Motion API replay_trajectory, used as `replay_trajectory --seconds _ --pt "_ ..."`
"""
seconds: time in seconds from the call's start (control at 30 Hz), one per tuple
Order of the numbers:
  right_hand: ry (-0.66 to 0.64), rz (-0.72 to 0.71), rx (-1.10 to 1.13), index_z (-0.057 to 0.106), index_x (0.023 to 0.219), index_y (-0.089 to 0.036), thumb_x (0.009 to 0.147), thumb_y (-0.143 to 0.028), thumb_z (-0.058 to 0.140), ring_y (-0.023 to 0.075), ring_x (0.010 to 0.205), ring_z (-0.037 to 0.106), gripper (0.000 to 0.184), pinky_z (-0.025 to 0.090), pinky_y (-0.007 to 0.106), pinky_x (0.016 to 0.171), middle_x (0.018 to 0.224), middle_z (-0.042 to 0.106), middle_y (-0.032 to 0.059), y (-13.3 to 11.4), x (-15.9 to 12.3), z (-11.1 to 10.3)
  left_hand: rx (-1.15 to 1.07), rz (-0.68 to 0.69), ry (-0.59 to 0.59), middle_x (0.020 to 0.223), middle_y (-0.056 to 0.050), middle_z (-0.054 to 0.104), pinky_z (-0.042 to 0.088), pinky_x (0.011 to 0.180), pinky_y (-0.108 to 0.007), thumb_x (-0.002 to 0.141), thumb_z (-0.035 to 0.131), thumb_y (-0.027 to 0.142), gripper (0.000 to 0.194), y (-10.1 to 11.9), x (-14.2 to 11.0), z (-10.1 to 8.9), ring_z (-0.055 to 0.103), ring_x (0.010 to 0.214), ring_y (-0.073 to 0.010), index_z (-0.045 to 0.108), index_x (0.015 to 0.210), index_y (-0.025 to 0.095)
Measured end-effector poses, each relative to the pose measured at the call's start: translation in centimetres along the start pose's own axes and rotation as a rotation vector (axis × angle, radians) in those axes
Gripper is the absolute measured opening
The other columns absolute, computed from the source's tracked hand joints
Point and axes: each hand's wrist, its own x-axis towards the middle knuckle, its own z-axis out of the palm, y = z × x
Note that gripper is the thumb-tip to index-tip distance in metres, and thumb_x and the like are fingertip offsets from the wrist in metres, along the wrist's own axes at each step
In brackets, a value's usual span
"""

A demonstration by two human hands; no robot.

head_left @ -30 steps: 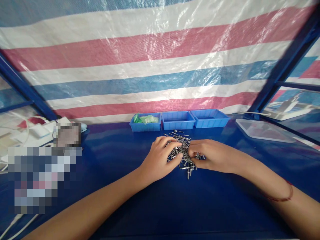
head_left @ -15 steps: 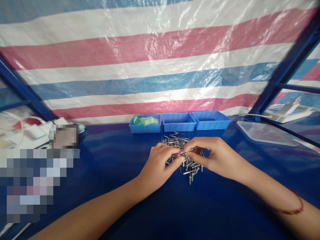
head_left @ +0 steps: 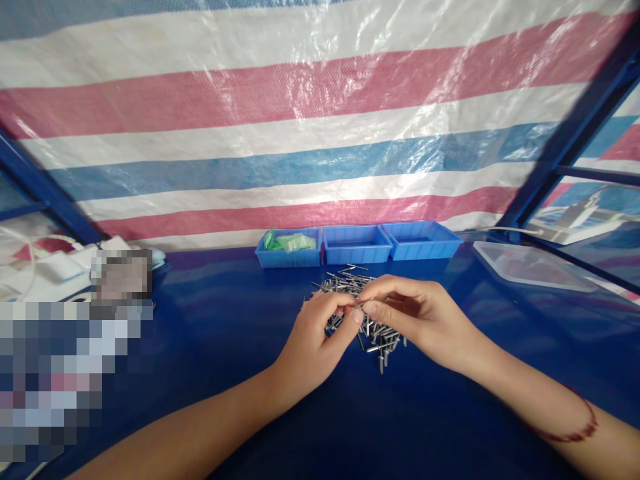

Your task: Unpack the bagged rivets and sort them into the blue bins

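Over a loose pile of silvery blind rivets (head_left: 385, 333), my two hands meet fingertip to fingertip. My left hand (head_left: 320, 333) is closed in a pinch, thumb against forefinger, on one thin blind rivet (head_left: 359, 305). From the other side, my right hand (head_left: 425, 317) pinches the same rivet between thumb and forefinger. Fingertips cover most of the held piece, so little of it shows. Both hands partly hide the pile, which lies on the blue table (head_left: 320, 427).
Behind the pile stand three blue bins in a row: the left bin (head_left: 289, 261) holds green and whitish packets, beside a middle bin (head_left: 357, 255) and a right bin (head_left: 425, 250). A translucent lid (head_left: 530, 270) lies at right. White power strips (head_left: 65, 270) and a blurred-out area are at left.
Both hands have shifted slightly left, and their fingertips have come closer together around the rivet. The pile looks nearly the same.
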Motion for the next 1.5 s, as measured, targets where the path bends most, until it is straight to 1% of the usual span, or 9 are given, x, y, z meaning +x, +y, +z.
replay_trajectory --seconds 0.37,0.57,0.77,0.87,1.03,1.13,1.23,1.4,1.5 --pt "0.010 -0.112 -0.409 0.069 0.092 -0.022 0.087 -0.025 0.055 0.0157 0.080 0.065 0.015 0.052 0.028 0.071 0.089 0.070 0.0045 0.8 0.2 -0.5 -0.018 -0.043 0.145 0.071 0.002 0.062 0.044 0.066 -0.023 0.083 0.058 0.021 0.004 -0.4 0.3 0.0 0.058 0.067 -0.0111 0.059 0.081 0.018" --pt "-0.048 -0.125 -0.483 0.067 0.088 -0.020 0.091 -0.028 0.049 0.0149 0.077 0.064 0.020 0.050 0.026 0.070 0.086 0.069 0.0041 0.9 0.3 -0.4 0.002 -0.022 0.143 0.071 0.003 0.062 0.043 0.066 -0.022 0.084 0.058 0.024 0.006 -0.4 0.4 -0.2 0.058 0.067 -0.0108 0.059 0.082 0.018" --pt "0.268 -0.164 -0.839 0.068 0.090 -0.016 0.090 -0.030 0.048 0.0186 0.072 0.063 0.024 0.047 0.030 0.066 0.084 0.069 0.0077 2.4 3.8 -3.0 0.216 0.040 0.120 0.080 0.001 0.066 0.042 0.075 -0.030 0.085 0.056 0.023 0.017 -2.1 1.2 -0.5 0.060 0.075 -0.0144 0.058 0.102 0.021" --pt "0.303 -0.146 -1.075 0.069 0.091 -0.013 0.089 -0.024 0.045 0.0220 0.075 0.062 0.026 0.045 0.033 0.069 0.085 0.068 0.0113 3.8 7.0 -4.4 0.322 0.059 0.076 0.087 -0.001 0.066 0.042 0.076 -0.032 0.088 0.049 0.019 0.018 -3.0 1.5 -0.9 0.060 0.080 -0.0160 0.059 0.103 0.021" --pt "0.203 -0.112 -1.134 0.068 0.094 -0.010 0.086 -0.021 0.046 0.0245 0.079 0.062 0.025 0.044 0.035 0.073 0.088 0.066 0.0144 5.9 9.4 -4.6 0.361 0.038 0.014 0.097 -0.002 0.066 0.042 0.082 -0.034 0.089 0.043 0.014 0.021 -3.8 1.5 -1.5 0.058 0.091 -0.0178 0.061 0.098 0.021" --pt "0.167 -0.132 -1.095 0.064 0.098 -0.012 0.084 -0.020 0.047 0.0200 0.073 0.060 0.024 0.045 0.032 0.070 0.084 0.064 0.0098 5.5 7.8 -4.0 0.358 0.035 -0.006 0.098 -0.001 0.065 0.042 0.083 -0.034 0.087 0.045 0.011 0.021 -3.9 1.5 -1.5 0.057 0.092 -0.0179 0.061 0.095 0.021" --pt "0.121 -0.179 -0.967 0.060 0.085 -0.016 0.075 -0.012 0.048 0.0147 0.064 0.055 0.016 0.043 0.028 0.063 0.074 0.061 0.0031 3.6 4.9 -3.5 0.360 0.034 -0.009 0.097 -0.001 0.065 0.041 0.083 -0.035 0.085 0.047 0.011 0.020 -3.8 1.5 -1.3 0.057 0.092 -0.0185 0.061 0.094 0.022" --pt "-0.331 -0.137 -0.753 0.052 0.070 -0.020 0.069 -0.009 0.048 0.0112 0.060 0.050 0.012 0.039 0.025 0.058 0.068 0.057 -0.0012 1.0 0.9 -3.5 0.352 0.029 -0.016 0.097 -0.001 0.065 0.041 0.083 -0.035 0.084 0.048 0.012 0.019 -3.7 1.5 -1.1 0.057 0.093 -0.0191 0.062 0.093 0.022" --pt "-0.430 -0.094 -0.819 0.052 0.068 -0.020 0.067 -0.011 0.053 0.0119 0.062 0.050 0.009 0.037 0.026 0.058 0.067 0.055 -0.0014 1.0 0.2 -3.8 0.349 0.024 -0.020 0.097 -0.001 0.065 0.041 0.084 -0.035 0.085 0.048 0.012 0.019 -3.6 1.5 -1.1 0.056 0.093 -0.0190 0.062 0.093 0.022"
